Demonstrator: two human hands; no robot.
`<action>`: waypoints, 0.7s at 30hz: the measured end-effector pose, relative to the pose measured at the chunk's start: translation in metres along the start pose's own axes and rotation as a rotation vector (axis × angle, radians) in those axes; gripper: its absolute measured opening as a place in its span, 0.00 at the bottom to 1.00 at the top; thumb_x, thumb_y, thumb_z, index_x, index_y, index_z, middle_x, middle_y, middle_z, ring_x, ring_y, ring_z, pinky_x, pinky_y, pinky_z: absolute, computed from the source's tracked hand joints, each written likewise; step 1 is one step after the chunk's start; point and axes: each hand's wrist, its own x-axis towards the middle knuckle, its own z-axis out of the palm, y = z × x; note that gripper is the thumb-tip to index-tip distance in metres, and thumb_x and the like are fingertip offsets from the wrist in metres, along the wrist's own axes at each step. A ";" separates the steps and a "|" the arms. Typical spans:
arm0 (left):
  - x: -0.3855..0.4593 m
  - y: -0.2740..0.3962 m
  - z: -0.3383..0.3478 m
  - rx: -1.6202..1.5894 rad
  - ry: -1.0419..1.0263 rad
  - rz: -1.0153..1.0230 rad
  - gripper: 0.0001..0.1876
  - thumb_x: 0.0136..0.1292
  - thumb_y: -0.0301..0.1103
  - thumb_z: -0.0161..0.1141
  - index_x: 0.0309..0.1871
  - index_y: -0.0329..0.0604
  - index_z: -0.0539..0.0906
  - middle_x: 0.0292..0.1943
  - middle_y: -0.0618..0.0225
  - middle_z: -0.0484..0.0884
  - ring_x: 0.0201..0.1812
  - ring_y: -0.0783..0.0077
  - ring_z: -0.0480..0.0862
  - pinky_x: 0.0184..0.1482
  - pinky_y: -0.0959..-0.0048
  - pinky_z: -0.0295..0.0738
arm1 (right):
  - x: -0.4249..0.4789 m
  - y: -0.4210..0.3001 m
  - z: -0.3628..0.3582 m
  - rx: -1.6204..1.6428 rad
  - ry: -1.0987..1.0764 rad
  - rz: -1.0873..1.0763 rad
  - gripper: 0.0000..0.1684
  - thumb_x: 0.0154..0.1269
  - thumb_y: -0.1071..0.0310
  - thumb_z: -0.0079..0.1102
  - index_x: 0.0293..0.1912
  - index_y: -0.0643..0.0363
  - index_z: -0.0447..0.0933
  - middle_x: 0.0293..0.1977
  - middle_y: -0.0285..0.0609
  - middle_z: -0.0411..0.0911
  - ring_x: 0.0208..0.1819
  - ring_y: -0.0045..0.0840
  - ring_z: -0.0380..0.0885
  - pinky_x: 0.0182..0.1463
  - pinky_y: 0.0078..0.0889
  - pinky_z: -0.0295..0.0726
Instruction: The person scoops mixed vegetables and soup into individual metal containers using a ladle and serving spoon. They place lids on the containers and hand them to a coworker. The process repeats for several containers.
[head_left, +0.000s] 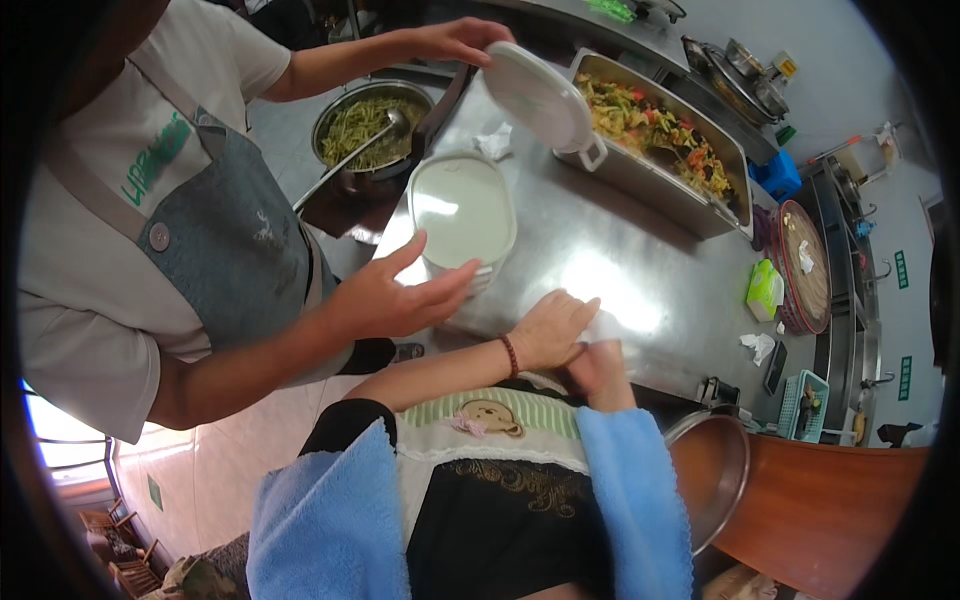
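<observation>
My left hand, with a red bead bracelet at its wrist, meets my right hand in front of my apron, above the near edge of the steel table. The right hand is blurred. A faint whitish blur lies beside the fingers; whether either hand holds something cannot be made out. Beyond my left hand, a co-worker's hand is spread near a white lidded container. The co-worker's other hand holds up a white plastic lid beside a deep steel pan of cooked vegetables.
A large bowl of green beans with a ladle stands beyond the table at left. Along the right lie a tissue pack, a round lidded tub, crumpled tissue, a phone and a teal basket. The co-worker stands close at left.
</observation>
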 end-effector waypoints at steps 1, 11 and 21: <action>0.000 -0.010 0.005 -0.094 -0.088 -0.036 0.25 0.48 0.34 0.62 0.53 0.43 0.74 0.43 0.58 0.77 0.49 0.56 0.77 0.50 0.59 0.71 | -0.001 0.003 0.001 -0.039 0.009 -0.014 0.18 0.75 0.56 0.46 0.52 0.58 0.73 0.51 0.42 0.76 0.55 0.31 0.75 0.61 0.37 0.76; 0.011 -0.026 0.045 -0.358 -0.037 -0.576 0.12 0.68 0.36 0.51 0.44 0.35 0.72 0.29 0.44 0.80 0.31 0.41 0.80 0.33 0.51 0.73 | -0.020 -0.015 -0.002 -0.669 0.015 -0.001 0.20 0.75 0.53 0.46 0.50 0.57 0.76 0.48 0.38 0.78 0.49 0.21 0.76 0.47 0.24 0.75; 0.031 -0.005 0.057 -0.879 0.041 -0.811 0.15 0.71 0.36 0.47 0.46 0.31 0.76 0.38 0.47 0.82 0.40 0.52 0.82 0.44 0.62 0.75 | 0.017 -0.006 0.005 -0.448 0.109 -0.305 0.26 0.77 0.49 0.42 0.57 0.62 0.67 0.49 0.43 0.73 0.51 0.26 0.72 0.55 0.33 0.74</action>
